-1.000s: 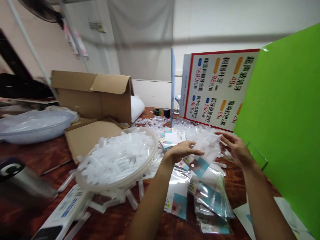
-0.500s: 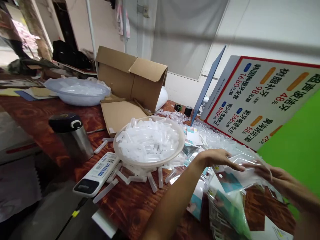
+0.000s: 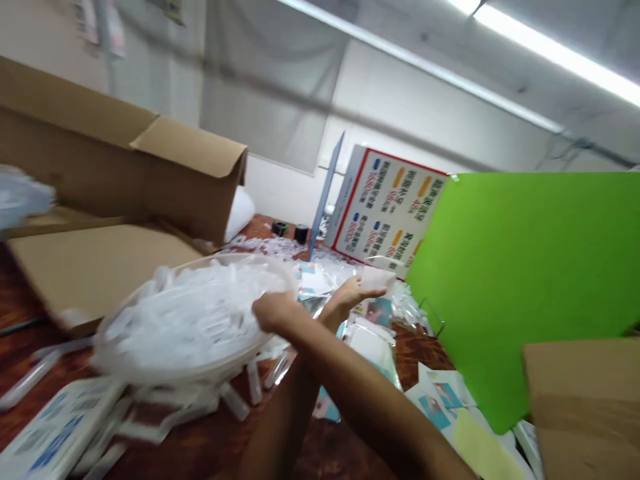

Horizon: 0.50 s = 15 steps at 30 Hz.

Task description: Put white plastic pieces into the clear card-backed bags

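My left hand (image 3: 350, 293) holds a thin clear plastic bag (image 3: 377, 279) beyond the bowl, thumb stretched along it. My right forearm crosses over the left one. At the right side of the round white bowl (image 3: 185, 373), my right hand (image 3: 273, 312) is closed; what its fingertips hold is blurred. The bowl is heaped with translucent white plastic tubes (image 3: 200, 313). Below my left hand lie packets with teal and white cards (image 3: 373, 343).
A cardboard box (image 3: 185, 150) stands open at the left. Loose tubes (image 3: 235, 400) and a white device (image 3: 55, 427) lie by the bowl. Behind are a price board (image 3: 385, 207) and a green panel (image 3: 530, 267). Another carton (image 3: 585, 407) is at the right.
The view has swung right and closer to the bowl. My right hand has left the clear plastic and crossed over my left arm to the bowl. My left hand still has the plastic.
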Each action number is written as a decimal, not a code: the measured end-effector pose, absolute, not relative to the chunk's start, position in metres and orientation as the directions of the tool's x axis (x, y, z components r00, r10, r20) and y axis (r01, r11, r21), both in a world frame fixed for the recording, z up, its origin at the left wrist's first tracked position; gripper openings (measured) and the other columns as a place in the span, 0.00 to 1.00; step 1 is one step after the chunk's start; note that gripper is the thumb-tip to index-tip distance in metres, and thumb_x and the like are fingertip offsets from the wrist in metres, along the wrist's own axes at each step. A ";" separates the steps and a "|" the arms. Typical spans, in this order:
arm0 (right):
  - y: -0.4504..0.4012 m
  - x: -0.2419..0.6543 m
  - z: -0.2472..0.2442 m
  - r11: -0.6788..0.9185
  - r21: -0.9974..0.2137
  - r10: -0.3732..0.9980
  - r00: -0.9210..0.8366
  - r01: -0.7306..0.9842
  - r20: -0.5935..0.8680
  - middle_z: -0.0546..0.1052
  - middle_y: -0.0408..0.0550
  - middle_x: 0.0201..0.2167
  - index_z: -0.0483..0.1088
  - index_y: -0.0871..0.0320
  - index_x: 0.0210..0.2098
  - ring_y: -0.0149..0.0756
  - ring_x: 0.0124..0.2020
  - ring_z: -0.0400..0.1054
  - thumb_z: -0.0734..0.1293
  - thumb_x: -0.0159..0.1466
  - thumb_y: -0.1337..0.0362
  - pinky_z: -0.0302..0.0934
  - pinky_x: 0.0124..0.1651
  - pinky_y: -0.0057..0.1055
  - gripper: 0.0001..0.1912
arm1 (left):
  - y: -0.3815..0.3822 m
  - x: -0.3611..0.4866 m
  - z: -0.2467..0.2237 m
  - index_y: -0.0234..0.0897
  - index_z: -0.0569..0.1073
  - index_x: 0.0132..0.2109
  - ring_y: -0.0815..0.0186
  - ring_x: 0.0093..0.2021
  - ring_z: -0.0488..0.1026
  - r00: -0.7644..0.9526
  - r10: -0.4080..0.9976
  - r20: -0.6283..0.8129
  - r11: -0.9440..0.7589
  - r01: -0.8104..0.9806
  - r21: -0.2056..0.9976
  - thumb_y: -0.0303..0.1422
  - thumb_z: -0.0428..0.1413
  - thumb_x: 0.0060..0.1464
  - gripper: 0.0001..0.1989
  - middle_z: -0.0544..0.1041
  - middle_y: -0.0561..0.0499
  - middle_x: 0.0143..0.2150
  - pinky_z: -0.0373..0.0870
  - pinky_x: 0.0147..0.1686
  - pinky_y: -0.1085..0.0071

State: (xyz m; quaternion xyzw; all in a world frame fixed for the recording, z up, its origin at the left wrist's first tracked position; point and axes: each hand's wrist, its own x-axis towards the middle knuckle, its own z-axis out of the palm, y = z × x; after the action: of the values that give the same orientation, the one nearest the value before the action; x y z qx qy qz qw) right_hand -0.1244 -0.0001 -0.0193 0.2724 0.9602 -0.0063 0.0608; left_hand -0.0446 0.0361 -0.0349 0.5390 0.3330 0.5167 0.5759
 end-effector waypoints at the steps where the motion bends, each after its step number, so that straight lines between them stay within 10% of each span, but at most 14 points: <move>1: 0.001 -0.124 -0.024 0.855 0.066 0.518 -0.844 0.514 -0.139 0.79 0.60 0.35 0.76 0.65 0.33 0.46 0.34 0.75 0.66 0.56 0.76 0.68 0.33 0.37 0.07 | 0.035 -0.046 -0.032 0.35 0.74 0.44 0.58 0.44 0.73 0.241 0.948 0.208 -0.142 -0.265 0.954 0.37 0.68 0.39 0.24 0.78 0.47 0.41 0.67 0.41 0.69; 8: 0.021 -0.135 -0.034 0.916 -0.005 0.380 -0.870 0.402 -0.315 0.71 0.32 0.14 0.72 0.55 0.16 0.31 0.23 0.70 0.75 0.48 0.66 0.57 0.23 0.20 0.10 | 0.034 -0.046 -0.030 0.33 0.70 0.43 0.68 0.26 0.70 0.360 0.912 0.196 -0.106 -0.254 0.961 0.32 0.66 0.37 0.23 0.74 0.52 0.30 0.63 0.21 0.74; 13: 0.029 -0.153 -0.046 0.884 -0.106 0.349 -0.794 0.455 -0.497 0.67 0.32 0.10 0.66 0.56 0.10 0.35 0.23 0.70 0.76 0.46 0.67 0.58 0.24 0.22 0.16 | 0.039 -0.053 -0.033 0.32 0.70 0.44 0.70 0.23 0.68 0.388 0.896 0.216 -0.121 -0.254 0.959 0.33 0.65 0.38 0.23 0.74 0.52 0.30 0.60 0.18 0.76; 15: 0.027 -0.151 -0.052 0.888 -0.150 0.367 -0.866 0.436 -0.341 0.67 0.32 0.10 0.67 0.56 0.11 0.33 0.23 0.70 0.76 0.46 0.68 0.59 0.26 0.21 0.16 | 0.040 -0.058 -0.032 0.33 0.70 0.44 0.71 0.23 0.69 0.363 0.902 0.236 -0.136 -0.279 0.951 0.34 0.65 0.38 0.23 0.74 0.52 0.30 0.61 0.19 0.76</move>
State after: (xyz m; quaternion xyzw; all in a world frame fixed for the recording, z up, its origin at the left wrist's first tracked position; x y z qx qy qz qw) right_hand -0.1509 0.0273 -0.0524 0.2092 0.9593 -0.1117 0.1532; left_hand -0.0582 0.0398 -0.0324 0.5694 0.2735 0.4939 0.5976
